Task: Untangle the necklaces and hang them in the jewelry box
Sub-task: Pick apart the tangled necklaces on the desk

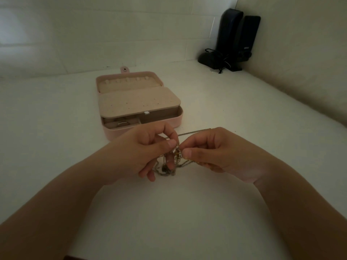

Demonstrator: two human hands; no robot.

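Each grip is a thumb-and-forefinger pinch: the left hand (150, 149) and right hand (210, 152) nip the tangled necklaces (173, 161) between them, both equally near. Loose chain hangs below the pinches toward the worktop (169, 212). The open jewelry box (178, 121), hooks empty, lies just beyond the pinches, its long axis running away from them.

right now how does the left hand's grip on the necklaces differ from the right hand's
The left hand pinches the tangled necklaces at thumb and forefinger while its lower fingers curl under the hanging loops; the right hand only pinches, with strands trailing under its palm. The left hand sits in front of the jewelry box; the right hand is clear of it, over the table. Both pinch the same knot, knuckles up.
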